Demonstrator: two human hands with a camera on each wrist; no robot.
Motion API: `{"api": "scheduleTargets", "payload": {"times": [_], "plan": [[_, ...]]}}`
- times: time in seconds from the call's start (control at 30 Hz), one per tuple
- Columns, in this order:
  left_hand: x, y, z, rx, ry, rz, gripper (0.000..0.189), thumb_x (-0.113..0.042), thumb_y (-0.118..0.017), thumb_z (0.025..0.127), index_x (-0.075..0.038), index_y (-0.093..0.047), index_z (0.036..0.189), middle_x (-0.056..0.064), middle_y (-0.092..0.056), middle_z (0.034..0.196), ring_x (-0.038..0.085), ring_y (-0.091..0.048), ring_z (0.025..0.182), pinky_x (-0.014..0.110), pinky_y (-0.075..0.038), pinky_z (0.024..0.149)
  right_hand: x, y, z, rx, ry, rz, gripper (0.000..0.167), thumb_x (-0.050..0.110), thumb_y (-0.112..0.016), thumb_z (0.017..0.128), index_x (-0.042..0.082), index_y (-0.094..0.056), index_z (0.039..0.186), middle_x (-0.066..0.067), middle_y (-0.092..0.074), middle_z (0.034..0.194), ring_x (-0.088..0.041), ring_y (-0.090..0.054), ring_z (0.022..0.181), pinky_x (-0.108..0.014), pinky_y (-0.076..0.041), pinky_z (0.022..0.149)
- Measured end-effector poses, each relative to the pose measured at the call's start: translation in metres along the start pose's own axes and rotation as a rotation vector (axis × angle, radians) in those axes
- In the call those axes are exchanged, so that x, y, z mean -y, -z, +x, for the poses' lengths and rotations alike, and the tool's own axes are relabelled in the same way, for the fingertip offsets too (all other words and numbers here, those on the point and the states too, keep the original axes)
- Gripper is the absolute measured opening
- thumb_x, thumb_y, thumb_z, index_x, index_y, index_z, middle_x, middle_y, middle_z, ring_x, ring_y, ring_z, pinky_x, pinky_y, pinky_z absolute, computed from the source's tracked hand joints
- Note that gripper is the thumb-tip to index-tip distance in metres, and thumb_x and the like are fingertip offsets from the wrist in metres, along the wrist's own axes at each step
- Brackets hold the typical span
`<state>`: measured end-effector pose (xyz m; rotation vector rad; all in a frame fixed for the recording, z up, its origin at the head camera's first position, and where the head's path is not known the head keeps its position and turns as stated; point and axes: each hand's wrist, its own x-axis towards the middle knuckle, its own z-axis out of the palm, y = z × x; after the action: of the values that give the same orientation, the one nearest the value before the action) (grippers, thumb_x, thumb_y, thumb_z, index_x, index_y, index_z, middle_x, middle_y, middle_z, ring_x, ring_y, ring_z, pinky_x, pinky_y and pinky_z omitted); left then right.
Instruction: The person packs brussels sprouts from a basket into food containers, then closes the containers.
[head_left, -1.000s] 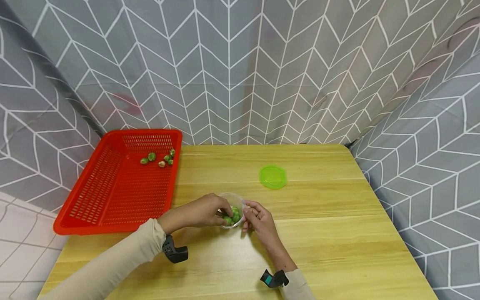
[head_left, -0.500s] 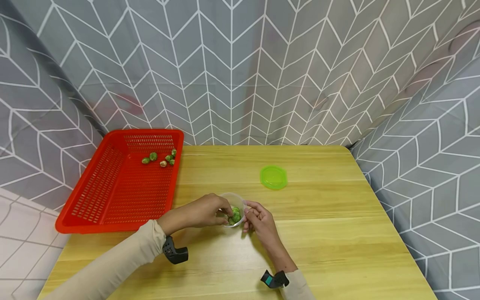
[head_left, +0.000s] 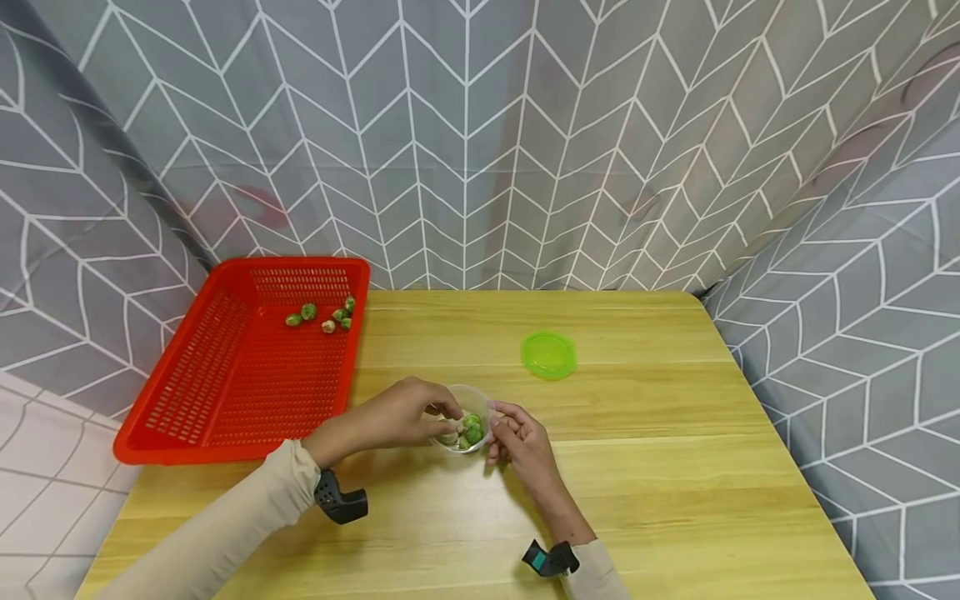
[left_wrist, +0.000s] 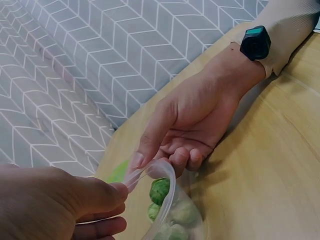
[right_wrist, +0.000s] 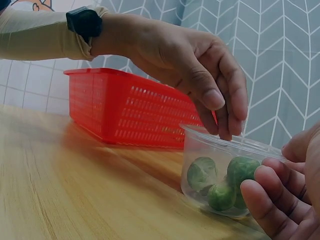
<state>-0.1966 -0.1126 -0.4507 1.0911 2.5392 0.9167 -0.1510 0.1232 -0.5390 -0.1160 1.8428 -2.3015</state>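
Note:
Brussels sprouts point(head_left: 472, 429) lie inside a small clear plastic tub point(right_wrist: 220, 146) on the wooden table. My right hand point(head_left: 525, 442) pinches the tub's rim between thumb and fingers on its right side. Over the tub's left side hovers my left hand point(head_left: 401, 412), its loosely bent fingers pointing down at the rim. From the right wrist view, nothing shows between the fingers of the left hand point(right_wrist: 210, 75). Through the tub's wall in that view, several sprouts point(right_wrist: 242, 170) rest at the bottom.
A red perforated basket point(head_left: 347, 367) stands at the left, with several more sprouts point(head_left: 308, 312) in its far right corner. Behind the tub, to the right, a bright green lid point(head_left: 548, 356) lies flat. Grey patterned curtains point(head_left: 465, 150) hang behind the table.
My left hand has drawn back slightly to the left from inside the tub, its fingers parting and leaving more sprouts in sight. The right hand keeps its place on the rim.

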Motion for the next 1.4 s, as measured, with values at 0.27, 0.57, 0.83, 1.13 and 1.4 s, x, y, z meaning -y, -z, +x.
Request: {"api": "scheduleTargets", "payload": {"times": [0.27, 0.57, 0.83, 1.13, 1.4], "plan": [[0.004, 0.007, -0.004, -0.038, 0.010, 0.004, 0.020, -0.014, -0.076, 0.090, -0.009, -0.075, 0.109, 0.001, -0.075, 0.105, 0.014, -0.069, 0.098, 0.034, -0.057, 0.087, -0.001, 0.001, 0.000, 0.014, 0.007, -0.006, 0.042, 0.017, -0.059, 0.103, -0.003, -0.052, 0.139, -0.015, -0.061, 0.085, -0.011, -0.062, 0.061, -0.027, -0.058, 0.058], [0.010, 0.016, -0.007, -0.115, 0.019, 0.039, 0.024, -0.014, -0.078, 0.088, -0.008, -0.075, 0.111, -0.001, -0.074, 0.107, 0.016, -0.070, 0.099, 0.036, -0.057, 0.090, 0.000, 0.001, -0.001, 0.000, -0.002, 0.008, 0.040, 0.017, -0.061, 0.102, 0.000, -0.055, 0.138, -0.013, -0.061, 0.084, -0.011, -0.062, 0.061, -0.026, -0.057, 0.058], [0.015, 0.029, -0.015, -0.173, 0.007, 0.062, 0.028, -0.014, -0.079, 0.088, -0.006, -0.073, 0.114, 0.004, -0.073, 0.112, 0.023, -0.069, 0.103, 0.041, -0.056, 0.092, 0.000, 0.001, -0.001, 0.015, 0.007, 0.007, 0.040, 0.018, -0.060, 0.103, 0.001, -0.055, 0.138, -0.014, -0.061, 0.085, -0.011, -0.062, 0.061, -0.026, -0.058, 0.058], [0.020, 0.050, -0.029, -0.261, 0.119, 0.031, 0.032, -0.014, -0.080, 0.087, -0.011, -0.072, 0.117, 0.004, -0.072, 0.117, 0.025, -0.067, 0.109, 0.045, -0.054, 0.096, 0.000, 0.001, 0.000, 0.008, 0.006, 0.007, 0.039, 0.017, -0.061, 0.102, 0.002, -0.056, 0.137, -0.014, -0.061, 0.084, -0.011, -0.062, 0.060, -0.026, -0.058, 0.058], [0.032, 0.077, -0.045, -0.327, 0.192, 0.043, 0.038, -0.020, -0.079, 0.089, -0.012, -0.070, 0.125, 0.007, -0.070, 0.123, 0.030, -0.065, 0.112, 0.049, -0.053, 0.096, 0.000, 0.000, 0.000, 0.017, 0.008, 0.008, 0.040, 0.017, -0.060, 0.103, 0.000, -0.055, 0.138, -0.013, -0.062, 0.084, -0.010, -0.062, 0.060, -0.026, -0.058, 0.058]]}}
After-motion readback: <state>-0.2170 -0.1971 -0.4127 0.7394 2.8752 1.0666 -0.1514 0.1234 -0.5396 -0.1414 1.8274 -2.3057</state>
